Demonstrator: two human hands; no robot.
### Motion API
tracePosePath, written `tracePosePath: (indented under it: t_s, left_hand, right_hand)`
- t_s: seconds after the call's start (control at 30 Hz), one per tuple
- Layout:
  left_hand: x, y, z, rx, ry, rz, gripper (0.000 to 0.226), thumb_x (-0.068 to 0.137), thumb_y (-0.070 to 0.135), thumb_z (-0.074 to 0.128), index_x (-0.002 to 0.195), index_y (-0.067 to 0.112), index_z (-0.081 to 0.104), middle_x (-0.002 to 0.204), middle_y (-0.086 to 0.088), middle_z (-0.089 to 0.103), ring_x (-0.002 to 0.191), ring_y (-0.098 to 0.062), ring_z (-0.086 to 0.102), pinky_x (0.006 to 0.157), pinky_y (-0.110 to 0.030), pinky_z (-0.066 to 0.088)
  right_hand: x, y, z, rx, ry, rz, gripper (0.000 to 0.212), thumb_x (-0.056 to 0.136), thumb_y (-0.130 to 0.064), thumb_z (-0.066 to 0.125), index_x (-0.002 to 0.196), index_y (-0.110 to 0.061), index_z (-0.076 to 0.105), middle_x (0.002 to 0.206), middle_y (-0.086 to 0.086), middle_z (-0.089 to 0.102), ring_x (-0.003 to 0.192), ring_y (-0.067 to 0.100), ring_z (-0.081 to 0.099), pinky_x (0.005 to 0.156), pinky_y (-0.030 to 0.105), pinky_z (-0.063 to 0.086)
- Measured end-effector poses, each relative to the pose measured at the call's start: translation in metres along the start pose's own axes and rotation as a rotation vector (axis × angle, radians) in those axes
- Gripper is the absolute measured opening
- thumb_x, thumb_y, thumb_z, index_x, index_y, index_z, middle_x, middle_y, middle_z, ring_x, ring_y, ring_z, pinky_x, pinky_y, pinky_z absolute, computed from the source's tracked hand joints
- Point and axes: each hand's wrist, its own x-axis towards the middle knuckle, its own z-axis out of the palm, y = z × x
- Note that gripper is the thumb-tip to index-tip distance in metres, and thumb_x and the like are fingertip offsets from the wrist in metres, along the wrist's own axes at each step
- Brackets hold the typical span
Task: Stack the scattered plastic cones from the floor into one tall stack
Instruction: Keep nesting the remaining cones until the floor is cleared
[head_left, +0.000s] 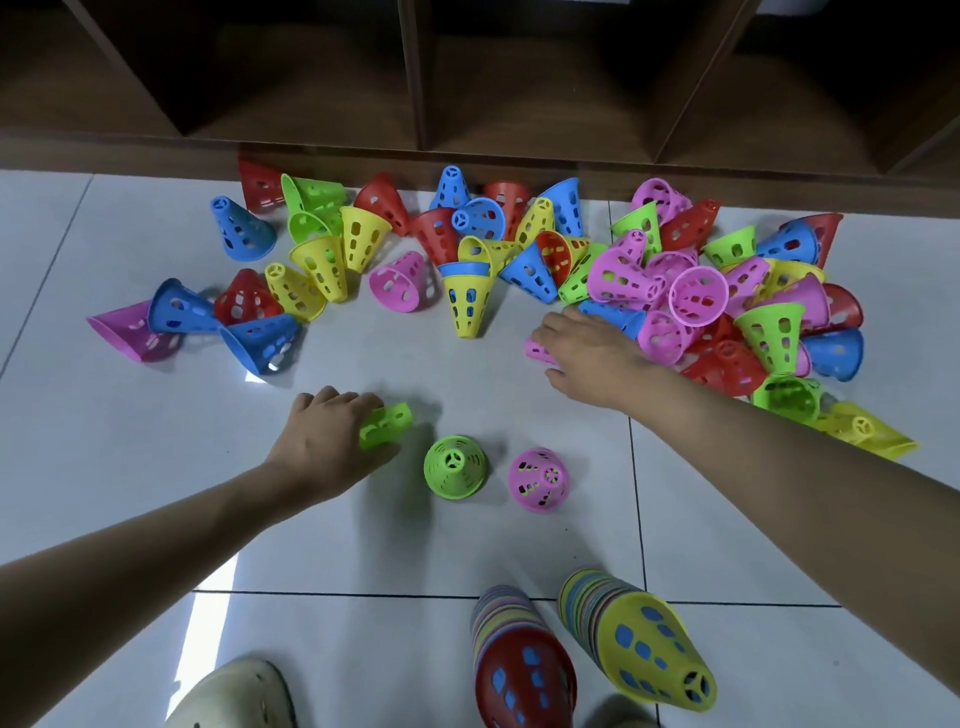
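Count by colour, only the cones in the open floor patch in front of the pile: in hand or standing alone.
Green: 2, one held in the left hand as green cone, one upright green cone
Pink: 2, pink cone under the right hand, upright pink cone
Total: 4

Looking like a home or playroom: glossy white tiled floor (156, 519), dark wooden cubby shelving (415, 78), toy plastic cones (467, 249) lying scattered.

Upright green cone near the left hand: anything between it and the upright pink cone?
Nothing: in the head view only bare white floor tile separates the green cone from the pink cone.
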Motion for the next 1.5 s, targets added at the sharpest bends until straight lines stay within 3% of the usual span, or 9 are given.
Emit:
tracePosePath:
  t_s: [0.17,0.27,0.5,0.7,0.8,1.03,1.27,1.4,1.5]
  left_hand:
    - [-0.001,0.016,-0.012,-0.462,-0.006,-0.093,0.055,0.078,0.074,0.048,0.094,0.023,0.057,0.079,0.000,0.061,0.074,-0.024,0.057,0.065,-0.036,0.043]
    - [-0.003,0.033,-0.020,-0.615,0.084,-0.032,0.044,0.085,0.067,0.053,0.098,0.025,0.058,0.087,0.003,0.058,0.082,-0.017,0.054,0.071,-0.033,0.044]
    - [-0.011,0.062,-0.016,-0.599,0.124,0.153,0.061,0.084,0.072,0.054,0.127,0.030,0.059,0.099,0.007,0.053,0.097,-0.012,0.047,0.086,-0.022,0.040]
    - [-0.020,0.065,0.001,-0.622,0.013,0.224,0.059,0.078,0.063,0.065,0.126,0.028,0.058,0.111,0.011,0.060,0.103,-0.010,0.054,0.091,-0.023,0.043]
    - [-0.023,0.063,0.010,-0.585,-0.036,0.229,0.050,0.079,0.048,0.071,0.124,0.028,0.060,0.114,0.010,0.064,0.105,-0.012,0.057,0.093,-0.025,0.045]
    - [-0.024,0.060,0.020,-0.510,-0.112,0.202,0.054,0.077,0.047,0.074,0.125,0.025,0.065,0.118,0.008,0.068,0.106,-0.014,0.063,0.096,-0.032,0.050]
    - [-0.019,0.056,0.018,-0.477,-0.155,0.228,0.055,0.079,0.042,0.080,0.130,0.027,0.063,0.122,0.008,0.066,0.110,-0.013,0.062,0.099,-0.029,0.048]
    - [-0.019,0.052,0.014,-0.457,-0.167,0.250,0.058,0.080,0.045,0.079,0.133,0.026,0.062,0.125,0.009,0.065,0.112,-0.011,0.060,0.099,-0.023,0.045]
    - [-0.018,0.039,0.009,-0.445,-0.180,0.252,0.061,0.080,0.047,0.079,0.134,0.026,0.061,0.125,0.009,0.065,0.112,-0.010,0.060,0.100,-0.023,0.045]
  right_hand:
    - [-0.011,-0.005,0.008,0.104,-0.009,0.162,0.047,0.091,-0.015,0.061,0.135,-0.010,0.048,0.135,0.010,0.041,0.129,0.028,0.037,0.095,0.043,0.044]
    - [-0.017,-0.004,0.015,0.098,0.020,0.295,0.038,0.087,-0.007,0.060,0.124,-0.005,0.053,0.124,0.012,0.049,0.124,0.031,0.039,0.092,0.043,0.045]
    - [-0.031,0.008,0.027,0.321,0.170,0.271,0.040,0.082,-0.001,0.064,0.121,-0.005,0.062,0.115,0.014,0.062,0.114,0.032,0.048,0.093,0.043,0.048]
    - [-0.042,0.008,0.026,0.699,0.271,0.311,0.036,0.084,-0.006,0.072,0.120,-0.009,0.067,0.101,0.002,0.064,0.097,0.014,0.057,0.081,0.023,0.047]
    - [-0.047,0.006,0.024,0.797,0.317,0.325,0.035,0.085,-0.005,0.072,0.119,-0.010,0.067,0.097,-0.001,0.061,0.095,0.014,0.061,0.082,0.026,0.053]
    - [-0.042,0.012,0.022,0.540,0.215,0.364,0.043,0.086,-0.021,0.073,0.126,-0.014,0.062,0.125,0.004,0.059,0.124,0.023,0.047,0.102,0.033,0.041]
    - [-0.039,0.002,0.019,0.277,-0.031,0.393,0.052,0.086,-0.046,0.069,0.129,-0.021,0.055,0.118,0.002,0.065,0.110,0.027,0.057,0.085,0.031,0.038]
    - [-0.042,0.000,0.024,0.333,-0.020,0.383,0.044,0.082,-0.047,0.072,0.116,-0.022,0.062,0.100,-0.003,0.066,0.098,0.024,0.062,0.075,0.029,0.038]
    - [-0.050,-0.004,0.025,0.666,0.082,0.377,0.036,0.076,-0.040,0.079,0.108,-0.026,0.067,0.091,-0.010,0.067,0.090,0.016,0.064,0.074,0.031,0.050]
